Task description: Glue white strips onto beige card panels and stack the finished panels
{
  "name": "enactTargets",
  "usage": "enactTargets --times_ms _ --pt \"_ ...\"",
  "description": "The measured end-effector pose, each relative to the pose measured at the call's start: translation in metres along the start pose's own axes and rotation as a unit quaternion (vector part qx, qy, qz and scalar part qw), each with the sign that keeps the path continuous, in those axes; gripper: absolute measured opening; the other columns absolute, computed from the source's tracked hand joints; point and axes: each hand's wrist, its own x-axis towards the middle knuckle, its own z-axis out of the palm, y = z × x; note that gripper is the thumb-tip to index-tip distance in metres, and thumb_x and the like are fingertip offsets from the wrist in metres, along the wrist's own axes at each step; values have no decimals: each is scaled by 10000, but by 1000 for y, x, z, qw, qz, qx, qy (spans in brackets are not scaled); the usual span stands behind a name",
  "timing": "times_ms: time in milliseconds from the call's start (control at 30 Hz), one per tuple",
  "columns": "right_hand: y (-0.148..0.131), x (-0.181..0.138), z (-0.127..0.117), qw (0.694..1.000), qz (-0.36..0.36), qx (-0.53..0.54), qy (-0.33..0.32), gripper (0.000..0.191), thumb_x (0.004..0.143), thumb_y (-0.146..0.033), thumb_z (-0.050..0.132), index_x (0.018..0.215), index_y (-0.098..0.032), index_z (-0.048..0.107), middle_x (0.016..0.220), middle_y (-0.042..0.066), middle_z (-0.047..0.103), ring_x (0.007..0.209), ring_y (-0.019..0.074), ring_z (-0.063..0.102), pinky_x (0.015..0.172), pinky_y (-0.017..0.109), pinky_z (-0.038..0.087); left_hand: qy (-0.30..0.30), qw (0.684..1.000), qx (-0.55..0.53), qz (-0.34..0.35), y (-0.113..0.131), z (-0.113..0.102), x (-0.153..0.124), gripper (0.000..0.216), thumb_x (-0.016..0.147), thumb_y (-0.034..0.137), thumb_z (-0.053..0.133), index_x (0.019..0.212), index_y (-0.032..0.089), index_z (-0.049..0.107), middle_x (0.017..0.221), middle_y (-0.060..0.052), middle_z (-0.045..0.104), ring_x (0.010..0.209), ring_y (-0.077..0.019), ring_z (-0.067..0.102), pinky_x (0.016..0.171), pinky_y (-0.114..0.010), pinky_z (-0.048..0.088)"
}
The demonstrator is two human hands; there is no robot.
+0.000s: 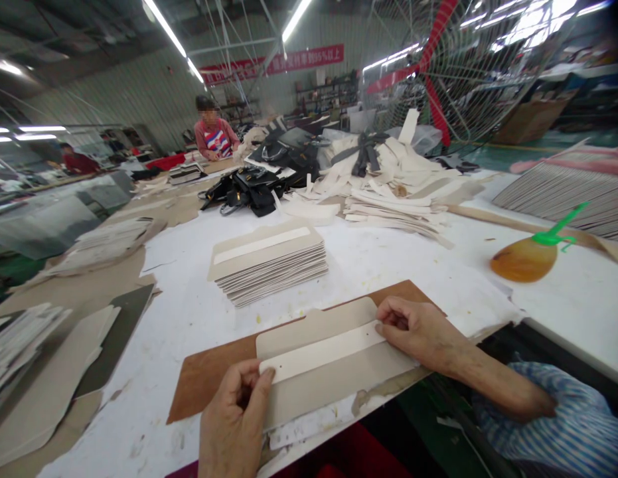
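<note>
A long white strip (323, 352) lies lengthwise across a beige flat panel (338, 372). My left hand (236, 411) pinches the strip's left end between thumb and fingers. At the opposite end, my right hand (413, 328) is closed on the strip's right end with thumb and forefinger. Two small dark holes show in the strip, one near each end. Beneath the panel is a brown board (204, 372), which sticks out to the left and along the back. Behind it stands a neat stack of beige panels (269, 259), the top one bearing a similar white strip.
A squeeze bottle (528, 259) of amber liquid with a green nozzle lies at right. Loose white strips (398, 206) and black bags (259, 186) are heaped at the back. More panels (54, 392) lie left. A large fan (438, 73) and a co-worker (214, 133) are beyond.
</note>
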Motion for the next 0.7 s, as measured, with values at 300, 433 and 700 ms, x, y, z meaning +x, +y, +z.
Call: enactTargets --times_ms 300,433,700 --pt "-10 -4 -1 1000 4 -20 5 149 803 -398 577 794 -257 623 673 0 656 630 204 584 615 344 414 13 999 29 -13 4 0 0 456 878 704 676 1006 278 775 876 8 808 858 -277 740 792 -354 502" --pt "-13 -4 -2 999 14 -30 4 110 819 -355 572 794 -258 617 673 -9 648 627 200 582 621 345 414 11 999 35 -23 6 0 0 449 874 701 677 1011 285 775 881 19 807 862 -270 740 798 -351 491" --pt "-16 -3 -1 998 27 -56 0 67 879 -253 606 819 -249 634 690 -23 663 655 196 612 655 346 424 6 999 36 -26 6 0 0 463 871 710 674 1020 283 773 870 26 796 867 -270 734 823 -361 480"
